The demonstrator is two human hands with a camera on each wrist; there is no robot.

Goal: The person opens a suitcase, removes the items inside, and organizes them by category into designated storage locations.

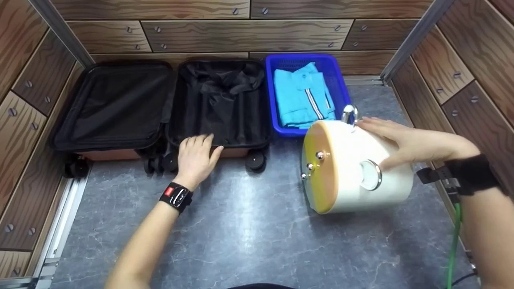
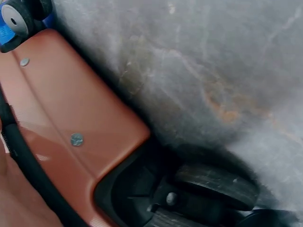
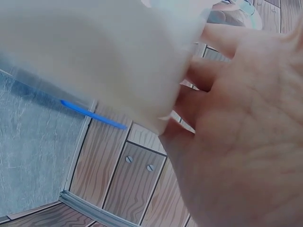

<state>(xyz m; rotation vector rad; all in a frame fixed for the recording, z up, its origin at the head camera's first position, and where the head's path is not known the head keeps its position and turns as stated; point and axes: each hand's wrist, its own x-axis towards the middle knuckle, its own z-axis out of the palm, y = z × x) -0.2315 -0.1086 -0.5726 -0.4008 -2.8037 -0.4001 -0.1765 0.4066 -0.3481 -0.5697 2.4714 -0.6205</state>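
Observation:
My right hand (image 1: 409, 140) holds a white rounded case (image 1: 367, 192) tilted on its side, thumb near a chrome ring and fingers along its upper edge. Its flat yellow-orange end faces left and carries shiny metal balls; a chrome loop sticks up from the top. In the right wrist view, my fingers (image 3: 194, 101) lie at the edge of the white wall (image 3: 94, 52). My left hand (image 1: 194, 156) rests on the front rim of an open suitcase (image 1: 219, 108) with a black lining. The suitcase's copper-coloured shell (image 2: 71, 109) shows in the left wrist view.
Left of the lined half lies the suitcase's other half (image 1: 116, 104), with a flat black cover. A blue basket (image 1: 343, 90) holding a folded turquoise shirt (image 1: 301, 96) stands right of the suitcase. Caster wheels (image 1: 255, 161) jut out in front. Wood-patterned walls enclose the grey floor (image 1: 241, 241).

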